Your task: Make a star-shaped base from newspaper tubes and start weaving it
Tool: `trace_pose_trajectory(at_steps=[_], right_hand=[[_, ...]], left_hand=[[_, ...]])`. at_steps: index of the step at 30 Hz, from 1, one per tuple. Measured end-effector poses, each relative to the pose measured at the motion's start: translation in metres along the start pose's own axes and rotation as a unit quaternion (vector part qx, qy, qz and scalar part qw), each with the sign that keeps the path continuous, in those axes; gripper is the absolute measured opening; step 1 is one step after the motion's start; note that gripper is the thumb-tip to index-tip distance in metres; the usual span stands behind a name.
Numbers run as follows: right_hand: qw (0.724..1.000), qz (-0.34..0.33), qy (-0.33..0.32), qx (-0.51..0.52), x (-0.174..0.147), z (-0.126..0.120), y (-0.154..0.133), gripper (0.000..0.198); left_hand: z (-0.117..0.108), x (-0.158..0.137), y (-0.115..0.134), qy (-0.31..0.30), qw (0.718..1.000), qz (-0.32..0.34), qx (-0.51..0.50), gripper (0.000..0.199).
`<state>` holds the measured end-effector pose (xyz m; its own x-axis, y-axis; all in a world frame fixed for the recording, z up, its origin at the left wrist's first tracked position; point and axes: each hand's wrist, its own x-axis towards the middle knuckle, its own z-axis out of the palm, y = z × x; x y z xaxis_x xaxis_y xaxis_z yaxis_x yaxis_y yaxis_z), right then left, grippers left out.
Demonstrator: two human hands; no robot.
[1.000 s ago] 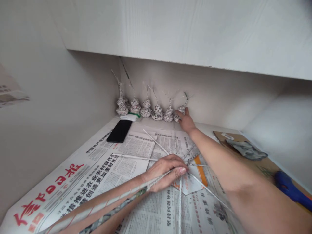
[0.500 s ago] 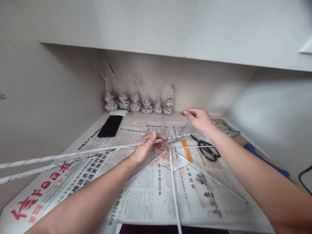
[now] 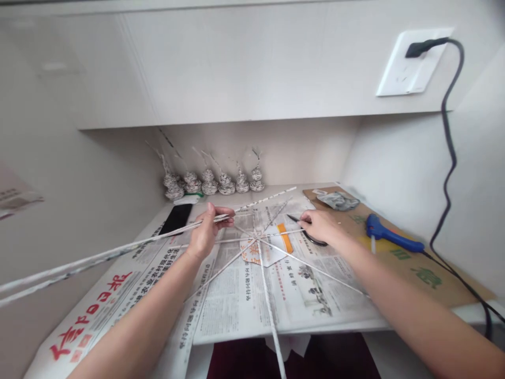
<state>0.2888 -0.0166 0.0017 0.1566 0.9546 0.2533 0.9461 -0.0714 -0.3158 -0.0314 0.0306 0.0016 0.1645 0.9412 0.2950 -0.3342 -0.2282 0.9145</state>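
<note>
Newspaper-covered desk, left hand pinching long paper rods angled leftward, right hand gripping scissors.

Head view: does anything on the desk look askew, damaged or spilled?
Nothing looks spilled or damaged. The newspaper overhangs the desk's front edge. The left hand pinches paper rods that stick out far to the left; the right hand rests on the scissors.
</note>
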Motion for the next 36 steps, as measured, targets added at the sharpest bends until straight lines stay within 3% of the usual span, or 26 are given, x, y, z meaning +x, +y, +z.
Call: trace_pose_trajectory(at_steps=[7,13,18,22,26,29,32,36], right_hand=[[0.993,0.067,-0.061,-0.075,0.012,0.001,0.008,0.032],[0.985,0.085,-0.107,-0.106,0.017,-0.009,0.005,0.024],[0.982,0.123,-0.092,-0.114,0.013,-0.019,0.016,0.02],[0.989,0.125,-0.051,-0.058,0.009,-0.031,0.009,0.025],[0.991,0.064,-0.059,0.104,0.003,-0.032,-0.022,0.02],[0.953,0.032,-0.14,0.269,0.0,-0.02,-0.053,0.02],[0.877,0.032,-0.208,0.432,-0.003,-0.002,-0.077,0.028],[0.776,0.04,-0.214,0.592,-0.001,0.015,-0.086,0.032]], left_hand=[[0.013,0.004,0.023,-0.009,0.998,-0.056,0.001,0.064],[0.028,0.009,0.024,-0.002,0.998,-0.061,-0.026,0.06],[0.027,0.008,0.027,0.017,0.996,-0.071,-0.051,0.055],[0.023,0.01,0.029,0.036,0.991,-0.105,-0.081,0.054],[0.023,0.012,0.03,0.041,0.985,-0.113,-0.124,0.054],[0.025,0.01,0.03,0.036,0.981,-0.118,-0.153,0.053],[0.029,0.007,0.031,0.001,0.98,-0.106,-0.168,0.051],[0.031,0.005,0.032,-0.073,0.983,-0.06,-0.156,0.044]])
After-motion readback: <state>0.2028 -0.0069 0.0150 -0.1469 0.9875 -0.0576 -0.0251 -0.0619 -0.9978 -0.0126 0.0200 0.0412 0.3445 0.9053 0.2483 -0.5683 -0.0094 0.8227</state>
